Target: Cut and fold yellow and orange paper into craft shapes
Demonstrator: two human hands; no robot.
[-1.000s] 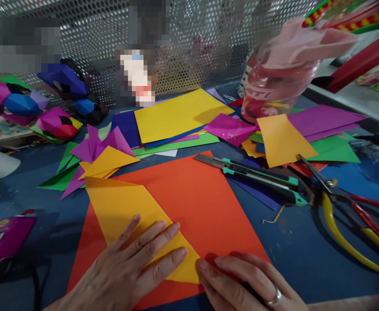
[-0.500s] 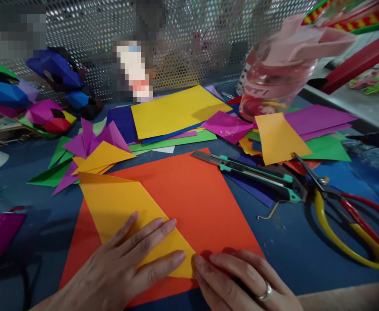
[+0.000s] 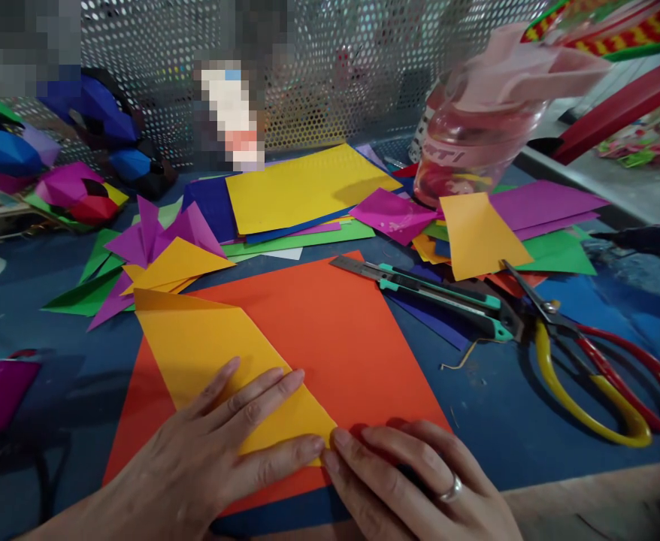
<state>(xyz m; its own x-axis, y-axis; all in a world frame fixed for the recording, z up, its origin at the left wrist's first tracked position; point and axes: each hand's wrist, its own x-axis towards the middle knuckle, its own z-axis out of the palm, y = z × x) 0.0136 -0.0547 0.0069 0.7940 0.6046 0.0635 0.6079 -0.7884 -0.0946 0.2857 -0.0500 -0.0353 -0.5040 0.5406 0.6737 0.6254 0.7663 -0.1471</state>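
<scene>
1. Head view: a person's 2 bare hands bear down on a folded yellow paper (image 3: 211, 330), which lies on an orange sheet (image 3: 341, 338) at the near side of a blue table (image 3: 488, 421).

2. The left hand (image 3: 217, 443) lies flat across the yellow paper, fingers spread wide, thumb angled toward the near right corner.

3. The right hand (image 3: 414, 481) (a ring (image 3: 452, 490) on 1 finger) rests at that same corner, fingertips bunched narrow; whether they pinch the paper or only press it cannot be made out.

4. Creasing appears to be the step in hand: the slanted right edge reads as a fold, steadied by the left hand, its near end under the right.

5. Next, by the look of it, firm pressure is called for along that slanted edge, with the left hand guarding against a slip that could skew the crease.

6. Close by, a box cutter (image 3: 443, 294) lies with its blade over the orange sheet's far right corner; scissors (image 3: 552, 308) lie beside it. Purple folded shapes (image 3: 192, 233) sit just beyond the yellow paper's far end.
</scene>
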